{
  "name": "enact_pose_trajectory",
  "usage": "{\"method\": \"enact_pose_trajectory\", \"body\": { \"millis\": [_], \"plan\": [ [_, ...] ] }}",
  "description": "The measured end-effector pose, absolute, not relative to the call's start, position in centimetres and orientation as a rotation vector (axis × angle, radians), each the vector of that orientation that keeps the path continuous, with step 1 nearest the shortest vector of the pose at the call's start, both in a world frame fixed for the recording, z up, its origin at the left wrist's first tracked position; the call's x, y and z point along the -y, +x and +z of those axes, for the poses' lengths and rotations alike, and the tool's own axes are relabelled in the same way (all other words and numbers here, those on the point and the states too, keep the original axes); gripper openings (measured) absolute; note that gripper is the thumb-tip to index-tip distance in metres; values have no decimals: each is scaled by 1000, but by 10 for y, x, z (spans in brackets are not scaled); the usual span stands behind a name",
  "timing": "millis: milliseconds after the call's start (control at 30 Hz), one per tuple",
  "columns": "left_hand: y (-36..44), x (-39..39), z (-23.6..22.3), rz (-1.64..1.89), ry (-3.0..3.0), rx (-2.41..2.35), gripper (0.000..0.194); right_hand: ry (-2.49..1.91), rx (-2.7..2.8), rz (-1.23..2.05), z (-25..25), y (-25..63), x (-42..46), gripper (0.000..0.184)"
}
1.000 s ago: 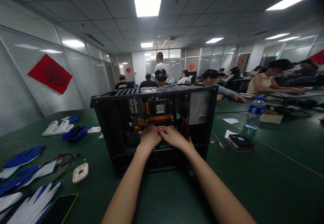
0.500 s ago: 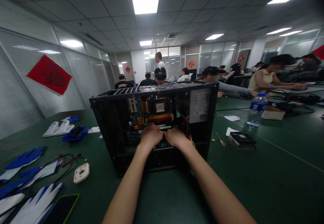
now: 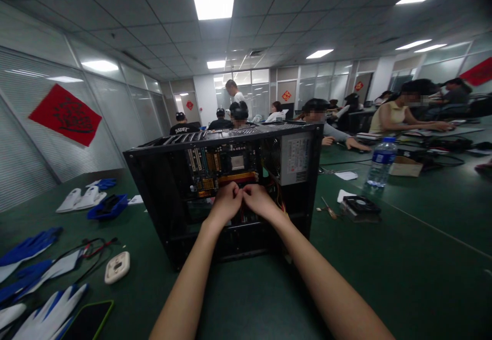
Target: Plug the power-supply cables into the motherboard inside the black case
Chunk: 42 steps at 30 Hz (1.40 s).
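A black computer case stands on the green table with its side open towards me. Inside it are a motherboard with a square grey chip and red and yellow memory slots, and a power supply at the upper right. My left hand and my right hand reach into the case, just below the memory slots. Both hands are closed, fingertips nearly together; whatever they pinch is hidden or too small to name. Thin coloured cables hang beside my right hand.
On the left lie gloves, a phone, a blue tray, a cream square object and loose cables. To the right are a screwdriver, a cooling fan and a water bottle. Other people sit beyond.
Both hands have risen slightly inside the case, towards the memory slots. They parted a little half a second ago and are close together again now. The view has shifted slightly.
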<state>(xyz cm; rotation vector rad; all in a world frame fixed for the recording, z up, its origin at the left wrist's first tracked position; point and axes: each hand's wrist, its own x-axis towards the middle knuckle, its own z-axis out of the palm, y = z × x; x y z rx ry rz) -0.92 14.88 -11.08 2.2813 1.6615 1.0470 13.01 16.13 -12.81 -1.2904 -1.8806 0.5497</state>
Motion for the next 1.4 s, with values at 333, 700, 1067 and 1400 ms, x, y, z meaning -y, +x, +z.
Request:
{"method": "enact_pose_trajectory", "body": {
  "millis": [333,700,1067,1400],
  "plan": [
    [-17,-129,-83,964,2241,-1617,24,-622,1373,864,-119,127,-159,13],
    [-27,-67,-31,661,2711,-1539,24,-398,1248,854,-74,136,-117,19],
    [-36,-40,-10,1221,3303,-1034,47,-748,2284,422,-43,155,-68,45],
    [-23,-33,-13,1459,3408,-734,41,-698,2497,646,-26,161,-34,22]
  ]
}}
